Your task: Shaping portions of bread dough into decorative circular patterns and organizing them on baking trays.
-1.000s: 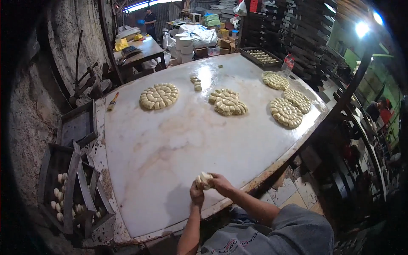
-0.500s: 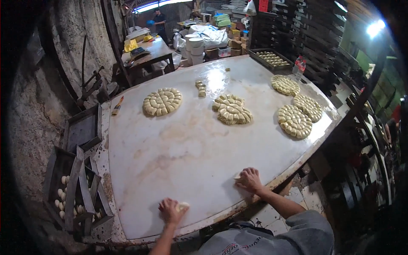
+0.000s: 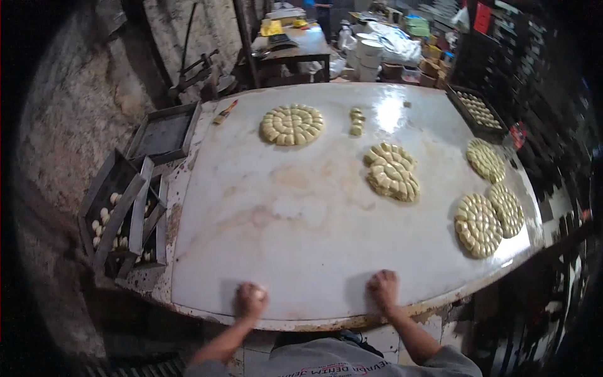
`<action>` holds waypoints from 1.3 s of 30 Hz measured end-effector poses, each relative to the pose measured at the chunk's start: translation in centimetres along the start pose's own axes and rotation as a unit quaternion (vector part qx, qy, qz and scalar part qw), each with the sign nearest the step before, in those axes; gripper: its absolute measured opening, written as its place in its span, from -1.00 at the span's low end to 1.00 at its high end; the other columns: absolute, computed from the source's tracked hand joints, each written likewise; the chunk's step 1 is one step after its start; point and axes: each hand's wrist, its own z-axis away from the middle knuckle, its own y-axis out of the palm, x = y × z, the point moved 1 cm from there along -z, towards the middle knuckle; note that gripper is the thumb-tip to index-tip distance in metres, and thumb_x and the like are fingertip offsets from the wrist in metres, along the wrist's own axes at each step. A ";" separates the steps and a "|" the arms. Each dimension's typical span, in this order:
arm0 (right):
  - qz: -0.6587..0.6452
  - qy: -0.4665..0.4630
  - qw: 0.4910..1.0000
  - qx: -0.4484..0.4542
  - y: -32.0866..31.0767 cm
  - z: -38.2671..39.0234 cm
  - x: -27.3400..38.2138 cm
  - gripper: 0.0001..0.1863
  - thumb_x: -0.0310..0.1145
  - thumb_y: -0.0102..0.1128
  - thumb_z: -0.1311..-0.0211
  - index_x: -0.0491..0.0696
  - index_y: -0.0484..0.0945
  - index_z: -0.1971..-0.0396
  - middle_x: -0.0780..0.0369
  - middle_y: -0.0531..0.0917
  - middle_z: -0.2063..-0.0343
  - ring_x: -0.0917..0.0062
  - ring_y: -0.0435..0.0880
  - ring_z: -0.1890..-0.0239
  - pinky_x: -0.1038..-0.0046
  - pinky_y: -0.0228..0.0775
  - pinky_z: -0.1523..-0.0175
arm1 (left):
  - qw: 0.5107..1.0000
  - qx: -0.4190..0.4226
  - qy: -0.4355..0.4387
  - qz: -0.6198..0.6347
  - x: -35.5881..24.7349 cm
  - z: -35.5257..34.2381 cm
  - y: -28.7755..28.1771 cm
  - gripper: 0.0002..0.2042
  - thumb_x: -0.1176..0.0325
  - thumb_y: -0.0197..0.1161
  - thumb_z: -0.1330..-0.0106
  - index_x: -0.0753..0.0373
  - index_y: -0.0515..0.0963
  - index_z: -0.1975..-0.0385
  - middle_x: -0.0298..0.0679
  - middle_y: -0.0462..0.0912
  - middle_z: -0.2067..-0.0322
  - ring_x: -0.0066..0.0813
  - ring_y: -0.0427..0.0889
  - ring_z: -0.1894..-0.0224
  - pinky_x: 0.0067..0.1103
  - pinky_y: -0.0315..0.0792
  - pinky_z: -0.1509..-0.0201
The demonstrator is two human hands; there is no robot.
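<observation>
Both my hands rest near the front edge of the white table top (image 3: 301, 251), set apart from each other. My left hand (image 3: 250, 303) is curled round a small pale dough ball (image 3: 259, 294), which shows at the side of the fingers. To the right, my right hand (image 3: 383, 291) is cupped with its fingers bent down on the surface. Its dough ball is hidden under the palm in this frame. Farther back lie rounds of portioned dough: one round (image 3: 292, 124) at the far left, an uneven heap (image 3: 392, 171) in the middle, and three rounds (image 3: 478, 225) at the right.
Dark metal trays (image 3: 119, 213) with dough balls lean at the left edge, below another dark tray (image 3: 164, 132). A flat brush (image 3: 225, 113) lies at the far left corner. A short dough strip (image 3: 357, 122), a tray of dough pieces (image 3: 477, 112) and a plastic bottle (image 3: 517, 134) are farther back.
The view has turned left, so the table sits farther right in the picture. Both hands have shifted over the surface, and the dough under my right hand no longer shows.
</observation>
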 end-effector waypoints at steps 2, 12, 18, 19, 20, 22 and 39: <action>0.060 0.069 0.990 -0.109 -3.4 -4.2 -2.6 -0.83 -0.34 0.12 0.08 -0.08 0.49 0.45 0.12 0.47 0.36 0.20 0.38 0.21 0.19 0.20 0.06 | 0.988 -0.075 -0.043 -0.126 6.3 -3.0 0.2 -0.79 0.31 0.25 0.12 0.24 0.38 0.56 -0.11 0.41 0.44 -0.07 0.37 0.28 -0.23 0.24 0.12; -0.001 0.010 0.984 -0.176 0.5 -6.5 2.8 -0.86 -0.46 0.11 0.12 -0.11 0.44 0.48 0.12 0.48 0.40 0.20 0.39 0.21 0.20 0.20 0.03 | 0.994 -0.104 -0.012 -0.027 -0.8 -4.6 3.7 -0.93 0.42 0.20 0.13 0.22 0.46 0.64 -0.18 0.48 0.48 -0.11 0.43 0.31 -0.32 0.33 0.28; 0.123 0.102 0.966 -0.205 -2.8 -6.0 -1.3 -0.92 -0.44 0.06 0.05 -0.12 0.43 0.53 0.16 0.46 0.40 0.27 0.38 0.21 0.22 0.18 0.12 | 0.976 -0.179 -0.061 -0.109 9.8 -6.2 -1.9 -0.93 0.46 0.15 0.03 0.27 0.41 0.59 -0.16 0.43 0.50 -0.12 0.40 0.36 -0.26 0.31 0.34; 0.123 0.092 0.967 -0.205 -2.4 -7.1 -1.6 -0.92 -0.44 0.06 0.05 -0.12 0.43 0.53 0.16 0.46 0.40 0.27 0.38 0.21 0.22 0.18 0.12 | 0.971 -0.209 -0.085 -0.081 10.5 -7.7 -0.9 -0.94 0.46 0.14 0.02 0.26 0.41 0.57 -0.14 0.43 0.50 -0.10 0.40 0.36 -0.24 0.31 0.34; 0.138 0.135 0.963 -0.187 -1.4 -8.1 -1.8 -0.91 -0.43 0.06 0.05 -0.12 0.44 0.53 0.17 0.46 0.39 0.29 0.38 0.19 0.23 0.18 0.11 | 0.973 -0.165 -0.154 -0.045 11.6 -7.7 1.9 -0.93 0.43 0.12 0.00 0.26 0.40 0.58 -0.10 0.46 0.47 -0.04 0.41 0.33 -0.19 0.29 0.32; 0.167 0.185 0.952 -0.177 -0.2 -8.2 -2.3 -0.90 -0.42 0.06 0.05 -0.12 0.45 0.53 0.18 0.47 0.38 0.30 0.39 0.18 0.24 0.18 0.10 | 0.992 0.024 -0.079 -0.094 8.3 -7.7 1.4 -0.70 0.23 0.23 0.08 0.33 0.45 0.44 -0.02 0.48 0.31 -0.06 0.46 0.25 -0.26 0.36 0.17; -0.691 0.063 0.714 0.096 1.9 -18.4 37.7 -0.56 -0.27 -0.03 -0.29 -0.18 0.28 -0.09 0.19 0.40 -0.04 0.41 0.36 -0.09 0.37 0.29 -0.10 | 0.992 0.003 -0.115 -0.043 46.4 -18.8 -51.5 -0.72 0.47 0.24 0.08 0.29 0.49 0.30 -0.10 0.51 0.28 -0.09 0.51 0.20 -0.38 0.40 0.11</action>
